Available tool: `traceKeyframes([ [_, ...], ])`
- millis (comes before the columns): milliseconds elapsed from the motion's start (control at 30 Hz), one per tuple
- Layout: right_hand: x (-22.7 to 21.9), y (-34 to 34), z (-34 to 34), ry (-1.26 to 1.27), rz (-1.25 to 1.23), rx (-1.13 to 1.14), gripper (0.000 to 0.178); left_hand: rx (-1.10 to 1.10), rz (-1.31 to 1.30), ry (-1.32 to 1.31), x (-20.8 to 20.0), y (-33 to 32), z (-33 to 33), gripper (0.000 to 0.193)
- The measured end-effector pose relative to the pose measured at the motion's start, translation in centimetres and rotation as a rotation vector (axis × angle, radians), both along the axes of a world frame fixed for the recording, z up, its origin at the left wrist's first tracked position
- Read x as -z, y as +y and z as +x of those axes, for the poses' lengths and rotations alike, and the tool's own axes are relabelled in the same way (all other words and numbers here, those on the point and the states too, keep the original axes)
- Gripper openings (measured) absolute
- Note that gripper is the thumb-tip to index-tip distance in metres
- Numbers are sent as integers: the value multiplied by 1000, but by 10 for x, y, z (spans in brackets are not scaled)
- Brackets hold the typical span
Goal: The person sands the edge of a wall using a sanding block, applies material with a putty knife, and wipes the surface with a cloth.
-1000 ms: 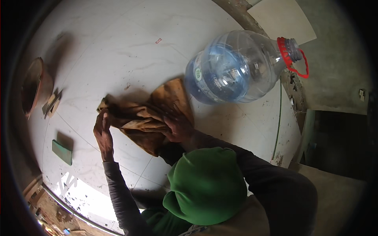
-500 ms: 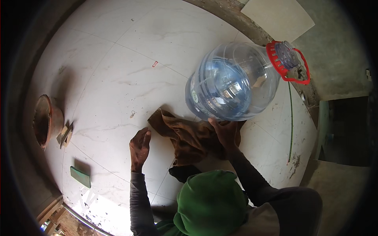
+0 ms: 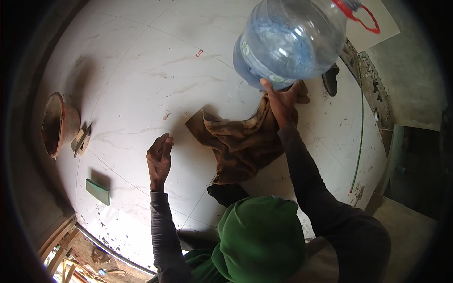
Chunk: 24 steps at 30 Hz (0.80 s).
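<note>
While right hand (image 3: 281, 96) presses the blue water jug (image 3: 292, 40), left hand (image 3: 159, 158) grip loosely apart, brown cloth (image 3: 240, 144) between.

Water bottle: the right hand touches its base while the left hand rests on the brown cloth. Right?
Not quite. In the head view the left hand is apart from the brown cloth, over bare tile floor. The right hand does touch the bottle base.

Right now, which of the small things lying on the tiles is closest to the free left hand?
The small pale scrap on the floor just beyond the left hand; the green block and the trowel lie farther left.
</note>
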State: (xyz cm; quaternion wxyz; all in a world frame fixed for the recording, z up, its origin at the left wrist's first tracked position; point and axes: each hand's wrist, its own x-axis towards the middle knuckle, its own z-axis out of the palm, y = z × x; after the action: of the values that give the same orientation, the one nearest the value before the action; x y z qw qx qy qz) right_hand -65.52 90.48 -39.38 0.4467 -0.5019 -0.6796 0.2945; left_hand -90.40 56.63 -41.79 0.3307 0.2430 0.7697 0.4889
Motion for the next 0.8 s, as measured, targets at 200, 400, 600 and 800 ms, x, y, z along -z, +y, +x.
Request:
traceKeyframes([
  [200,-8,82,-40,164,-82,-131,99,19,11,47,7,-11,-13,37],
  [400,17,186,-78,72,132,-334,65,139,-125,190,-27,-36,-67,31],
  [600,19,239,-89,126,-104,-342,88,288,-459,329,-75,-95,-120,32],
  [800,66,143,-52,-459,105,-230,98,72,-782,331,-131,-261,-118,35],
])
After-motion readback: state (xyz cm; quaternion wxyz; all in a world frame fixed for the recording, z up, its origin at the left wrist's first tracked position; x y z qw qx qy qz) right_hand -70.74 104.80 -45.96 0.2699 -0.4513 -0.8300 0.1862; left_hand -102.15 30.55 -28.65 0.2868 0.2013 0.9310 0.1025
